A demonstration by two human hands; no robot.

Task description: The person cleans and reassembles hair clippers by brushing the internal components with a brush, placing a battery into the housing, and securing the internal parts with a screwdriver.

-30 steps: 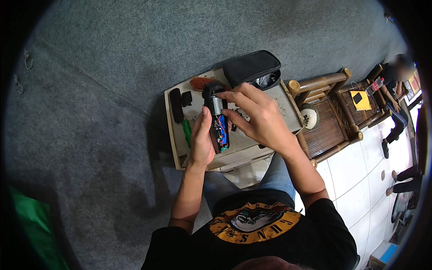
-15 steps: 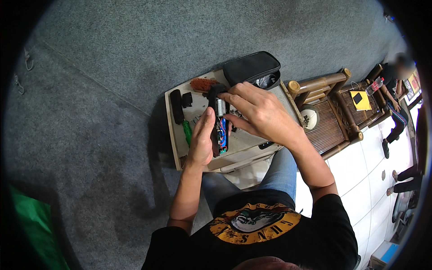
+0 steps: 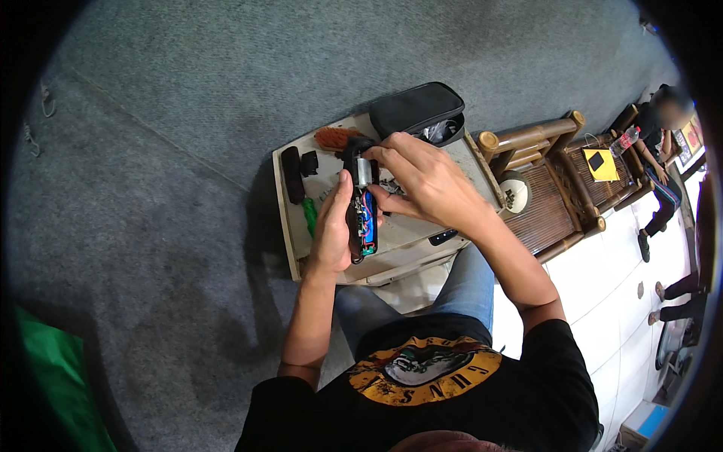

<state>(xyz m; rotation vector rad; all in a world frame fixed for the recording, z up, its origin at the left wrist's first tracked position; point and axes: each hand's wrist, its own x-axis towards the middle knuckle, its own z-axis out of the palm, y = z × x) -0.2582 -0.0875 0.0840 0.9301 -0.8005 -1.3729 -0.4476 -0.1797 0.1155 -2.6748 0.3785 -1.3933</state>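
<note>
An opened black battery-powered device (image 3: 352, 226) sits upright in my left hand (image 3: 334, 230), whose fingers wrap round its body. Its inside shows a silver cylindrical motor (image 3: 364, 172), a blue battery (image 3: 368, 209) and wires. My right hand (image 3: 429, 184) closes on the device's upper end from the right, fingertips by the motor and thumb just below it; the exact grip is partly hidden. Left of the device, a green-handled screwdriver (image 3: 309, 216) lies beside a long black casing piece (image 3: 291, 174). A small black part (image 3: 309, 163) and an orange-bristled brush (image 3: 335, 138) lie farther up the table.
The pale tabletop (image 3: 410, 245) also carries small loose parts and an open black zip case (image 3: 416, 111). To the right stand bamboo chairs (image 3: 538, 215) with a white cap (image 3: 515, 193) and a yellow folder (image 3: 600, 165). Another person (image 3: 663, 151) sits at far right.
The device and both hands have shifted slightly within the picture, along with the table. My right hand stays at the motor end; the grip looks much the same.
</note>
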